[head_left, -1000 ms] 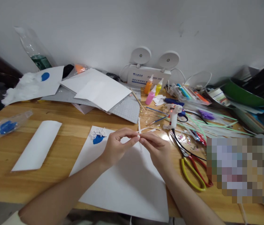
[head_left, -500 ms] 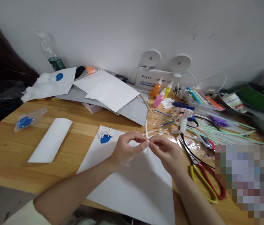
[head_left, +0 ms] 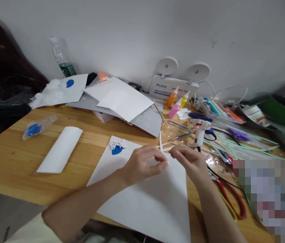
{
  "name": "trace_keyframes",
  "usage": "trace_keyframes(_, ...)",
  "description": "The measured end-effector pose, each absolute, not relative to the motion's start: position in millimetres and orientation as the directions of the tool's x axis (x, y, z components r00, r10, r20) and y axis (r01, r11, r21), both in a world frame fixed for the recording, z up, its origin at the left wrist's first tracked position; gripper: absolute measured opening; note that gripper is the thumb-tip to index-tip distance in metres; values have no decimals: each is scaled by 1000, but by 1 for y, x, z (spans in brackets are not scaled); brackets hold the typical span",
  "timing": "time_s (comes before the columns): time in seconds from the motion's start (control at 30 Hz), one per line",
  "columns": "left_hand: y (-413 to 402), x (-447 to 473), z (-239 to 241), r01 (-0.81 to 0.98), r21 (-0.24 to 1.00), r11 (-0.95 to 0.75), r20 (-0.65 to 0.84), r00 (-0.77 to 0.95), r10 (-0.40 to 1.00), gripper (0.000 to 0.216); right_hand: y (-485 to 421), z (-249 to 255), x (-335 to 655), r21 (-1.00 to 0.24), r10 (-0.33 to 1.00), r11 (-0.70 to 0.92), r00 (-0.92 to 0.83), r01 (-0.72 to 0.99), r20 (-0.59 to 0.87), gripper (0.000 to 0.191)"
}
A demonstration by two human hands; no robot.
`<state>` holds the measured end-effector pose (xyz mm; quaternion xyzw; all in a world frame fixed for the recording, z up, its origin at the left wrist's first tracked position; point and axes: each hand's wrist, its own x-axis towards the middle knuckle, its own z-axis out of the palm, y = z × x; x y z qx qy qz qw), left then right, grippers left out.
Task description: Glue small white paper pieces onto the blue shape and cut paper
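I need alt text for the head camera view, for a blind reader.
The left hand pinches a thin white paper strip, the right hand close beside it, above a white sheet on a cluttered wooden table. A glue gun and scissors lie nearby.

Likely craft desk [head_left: 10, 158]: glue gun [head_left: 200, 133], scissors [head_left: 229, 199].

1. Thin white paper strip [head_left: 161, 140]: long, narrow, a little bent. Near end pinched in the fingertips of the left hand [head_left: 142, 165]. Far end poking up and away, past the far edge of the big sheet.
2. Big white paper sheet [head_left: 147, 202]: lying flat and a bit crooked on the wooden table [head_left: 18, 162], right under the strip. Blue blob [head_left: 117, 150] with white fluff [head_left: 117, 143] at the far left corner.
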<state>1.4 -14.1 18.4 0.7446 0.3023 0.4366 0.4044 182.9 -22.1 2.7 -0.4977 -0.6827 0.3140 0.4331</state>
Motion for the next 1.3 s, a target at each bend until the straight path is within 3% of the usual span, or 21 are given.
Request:
trace_keyframes(0.1, -27, 2, 26, -42, 794, -606, 525, 548, 651, 7, -19, -6, 177, -825, 949, 313, -130, 471, 287, 9)
trace_keyframes(0.23, -44, 7, 26, -206, 704, -680, 626, 631, 457, 3, -13, -21, 150, -745, 921, 388, -268, 543, 284, 12)
trace_keyframes(0.37, -52, 12, 19, -177, 580, -795, 651, 687, 322, 11, -7, -29, 112, -613, 883, 465, -384, 639, 269, 26)
trace_keyframes(0.47, -52, 13, 16, -203, 419, -885, 732, 652, 197, 14, -5, -30, 86, -515, 894, 448, -376, 731, 244, 33)
trace_keyframes(0.53, -52, 13, 12, -217, 334, -917, 797, 585, 152, 12, -5, -31, 73, -457, 893, 450, -368, 767, 261, 25)
trace_keyframes(0.63, -50, 14, 5, -202, 264, -943, 838, 531, 121, 10, -4, -35, 62, -429, 890, 451, -357, 782, 284, 8)
trace_keyframes(0.7, -50, 14, 0, -195, 244, -950, 839, 533, 106, 10, -3, -36, 59, -433, 894, 443, -351, 785, 278, 12)
trace_keyframes(0.87, -55, 13, 4, -248, 329, -911, 832, 533, 155, 12, -3, -32, 63, -530, 898, 440, -361, 724, 252, 14)
trace_keyframes(1.03, -66, 0, 19, -263, 379, -887, 858, 460, 230, 12, -5, -25, 72, -834, 925, 341, -313, 434, 216, 12)
trace_keyframes(1.17, -73, -30, 18, -116, 428, -896, 790, 530, 309, 11, -6, -24, 71, -983, 944, 150, -312, 103, 111, 18)
trace_keyframes(1.23, -73, -50, 14, 5, 490, -872, 716, 568, 406, 11, -6, -26, 69, -992, 954, 107, -288, 62, 85, 19)
trace_keyframes(1.3, -68, -71, 10, 124, 549, -826, 637, 577, 510, 11, -5, -30, 67, -983, 968, 110, -239, 150, 71, 20)
